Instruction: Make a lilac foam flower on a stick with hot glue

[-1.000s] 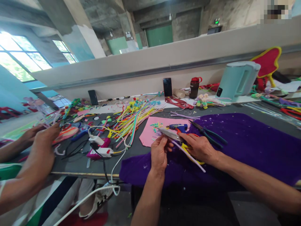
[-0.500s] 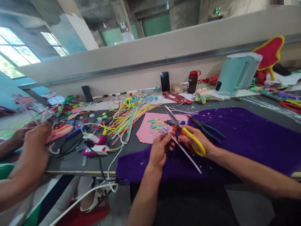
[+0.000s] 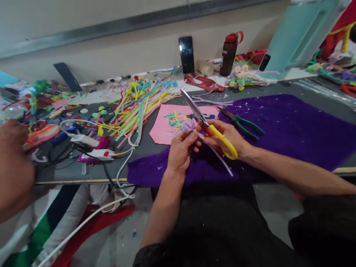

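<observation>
Both hands meet over the purple felt cloth (image 3: 292, 129): the left hand (image 3: 180, 150) pinches a fuzzy lilac pipe-cleaner flower (image 3: 189, 125) at its fingertips, its thin stem trailing toward 4 o'clock, while the right hand (image 3: 230, 139) grips yellow-handled scissors (image 3: 207, 124), steel blades shut, pointing to 11 o'clock just beside the flower. Since half a second ago the hands sit closer together and the view has tipped down, with the flat pink foam sheet (image 3: 161, 129) at 10 o'clock
</observation>
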### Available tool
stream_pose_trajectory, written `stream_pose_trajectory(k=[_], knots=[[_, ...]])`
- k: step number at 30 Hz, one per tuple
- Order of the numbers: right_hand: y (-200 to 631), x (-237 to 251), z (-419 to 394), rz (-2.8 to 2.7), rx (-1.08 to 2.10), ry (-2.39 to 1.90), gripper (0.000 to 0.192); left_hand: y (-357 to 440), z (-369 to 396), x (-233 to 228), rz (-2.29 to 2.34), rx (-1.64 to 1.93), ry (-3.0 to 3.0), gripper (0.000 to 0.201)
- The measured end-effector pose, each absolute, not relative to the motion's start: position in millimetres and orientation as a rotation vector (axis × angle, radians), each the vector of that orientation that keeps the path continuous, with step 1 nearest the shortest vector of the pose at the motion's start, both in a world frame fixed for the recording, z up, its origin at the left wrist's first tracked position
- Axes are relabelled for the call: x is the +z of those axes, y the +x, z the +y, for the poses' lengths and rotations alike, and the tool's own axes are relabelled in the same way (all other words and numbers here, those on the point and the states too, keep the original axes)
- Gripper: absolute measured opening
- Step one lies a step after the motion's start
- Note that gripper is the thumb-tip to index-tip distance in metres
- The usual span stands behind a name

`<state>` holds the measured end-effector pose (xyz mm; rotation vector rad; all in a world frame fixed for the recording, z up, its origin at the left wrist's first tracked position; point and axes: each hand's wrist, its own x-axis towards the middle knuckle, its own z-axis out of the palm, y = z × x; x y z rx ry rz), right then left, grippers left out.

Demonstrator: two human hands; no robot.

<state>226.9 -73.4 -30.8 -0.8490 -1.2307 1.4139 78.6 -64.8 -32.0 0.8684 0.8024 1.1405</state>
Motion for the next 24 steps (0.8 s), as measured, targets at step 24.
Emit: stream_pose_trajectory(k=[24], knots=[[241.5,-34.9,-81.0,-1.982,0.383,-1.211,0.055,71.8,-58.7,-34.5,0.678,1.318,0.648,0.019]])
